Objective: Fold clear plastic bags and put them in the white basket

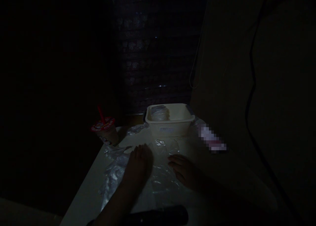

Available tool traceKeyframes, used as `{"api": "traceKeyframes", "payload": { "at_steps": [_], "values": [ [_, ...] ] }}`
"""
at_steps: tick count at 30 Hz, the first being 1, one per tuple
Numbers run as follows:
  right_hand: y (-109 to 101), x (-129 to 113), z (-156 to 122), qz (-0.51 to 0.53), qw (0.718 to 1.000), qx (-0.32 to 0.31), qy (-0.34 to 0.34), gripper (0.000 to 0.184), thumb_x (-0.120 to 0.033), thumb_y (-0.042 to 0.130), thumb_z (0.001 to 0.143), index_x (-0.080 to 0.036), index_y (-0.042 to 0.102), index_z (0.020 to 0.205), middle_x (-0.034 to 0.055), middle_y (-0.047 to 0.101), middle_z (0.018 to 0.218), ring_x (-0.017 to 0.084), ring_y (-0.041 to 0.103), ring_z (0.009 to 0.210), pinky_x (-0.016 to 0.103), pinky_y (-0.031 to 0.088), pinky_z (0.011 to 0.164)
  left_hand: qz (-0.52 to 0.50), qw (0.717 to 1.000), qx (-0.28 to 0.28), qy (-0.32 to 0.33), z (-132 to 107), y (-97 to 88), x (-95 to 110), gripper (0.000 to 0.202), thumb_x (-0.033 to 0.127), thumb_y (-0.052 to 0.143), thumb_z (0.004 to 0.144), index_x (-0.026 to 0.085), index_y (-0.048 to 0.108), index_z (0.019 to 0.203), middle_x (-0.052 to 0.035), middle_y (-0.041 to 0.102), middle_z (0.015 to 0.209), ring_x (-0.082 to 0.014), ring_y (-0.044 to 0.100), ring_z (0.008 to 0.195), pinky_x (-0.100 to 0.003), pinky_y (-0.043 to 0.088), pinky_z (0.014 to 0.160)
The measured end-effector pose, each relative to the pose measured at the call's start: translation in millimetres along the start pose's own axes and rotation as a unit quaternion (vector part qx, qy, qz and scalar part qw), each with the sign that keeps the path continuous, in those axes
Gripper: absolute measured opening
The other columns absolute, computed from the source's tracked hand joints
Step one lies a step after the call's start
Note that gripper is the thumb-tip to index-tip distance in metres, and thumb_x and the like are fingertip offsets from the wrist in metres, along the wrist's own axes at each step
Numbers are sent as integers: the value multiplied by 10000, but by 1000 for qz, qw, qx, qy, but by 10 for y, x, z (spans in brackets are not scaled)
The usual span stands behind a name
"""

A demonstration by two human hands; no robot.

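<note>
The scene is very dark. A clear plastic bag (pixel 165 180) lies flat on the white table, between my hands. My left hand (pixel 137 161) rests at its left side, fingers pointing forward and down, with no held thing visible. On the right, my right hand (pixel 184 169) reaches in with fingers stretched out and slightly apart at the bag's edge. Just beyond lie small shiny clear plastic pieces (pixel 161 147). Crumpled clear plastic (pixel 113 178) is heaped to the left of my left forearm.
A cream plastic tub (pixel 170 127) stands at the back, with a clear-wrapped bundle (pixel 159 113) inside. A drink cup (pixel 106 133) with a red straw is at the back left. A dark, long object (pixel 158 215) lies near the front edge. A cable (pixel 251 97) hangs at right.
</note>
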State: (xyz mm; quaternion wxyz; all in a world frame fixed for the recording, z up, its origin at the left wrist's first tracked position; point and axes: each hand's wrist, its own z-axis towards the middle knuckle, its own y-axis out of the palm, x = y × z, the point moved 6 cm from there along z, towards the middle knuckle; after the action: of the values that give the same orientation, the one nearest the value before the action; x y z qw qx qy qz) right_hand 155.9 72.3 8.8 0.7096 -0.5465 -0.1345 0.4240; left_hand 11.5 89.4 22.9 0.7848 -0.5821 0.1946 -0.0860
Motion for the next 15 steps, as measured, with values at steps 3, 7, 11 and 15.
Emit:
{"api": "traceKeyframes", "payload": {
  "at_steps": [3, 7, 11, 15],
  "values": [
    [-11, -13, 7, 0, 1000, -2, -2, 346, -103, 404, 716, -162, 521, 1036, 70, 506, 1117, 164, 406, 1059, 325, 342, 913, -57, 996, 11, 60, -113, 14, 208, 369, 145, 313, 779, 54, 444, 1111, -166, 473, 1159, -231, 420, 1081, -358, 381, 868],
    [-8, -7, -6, -4, 1000, 0, -5, 349, -104, 400, 719, -165, 516, 1042, 66, 503, 1119, 164, 397, 1066, 325, 339, 916, -78, 997, 6, -1, -162, 130, 162, 425, 300, 305, 808, 14, 456, 1083, -213, 463, 1150, -264, 400, 1092, -379, 383, 863],
    [15, 9, -21, -8, 1000, 5, -10, 364, -100, 404, 710, -162, 505, 1054, 66, 491, 1137, 157, 389, 1075, 316, 335, 920, -163, 985, -1, -51, -58, 216, -111, 447, 312, 324, 789, 1, 448, 1085, -237, 418, 1181, -284, 353, 1124, -415, 333, 885],
    [27, 13, -17, -7, 1000, 7, -9, 352, -103, 404, 708, -157, 515, 1038, 65, 496, 1131, 157, 394, 1070, 317, 337, 920, -268, 960, 13, -86, 98, 216, -414, 284, 227, 383, 731, 112, 553, 927, -128, 590, 981, -215, 513, 939, -351, 363, 826]
  ]
}}
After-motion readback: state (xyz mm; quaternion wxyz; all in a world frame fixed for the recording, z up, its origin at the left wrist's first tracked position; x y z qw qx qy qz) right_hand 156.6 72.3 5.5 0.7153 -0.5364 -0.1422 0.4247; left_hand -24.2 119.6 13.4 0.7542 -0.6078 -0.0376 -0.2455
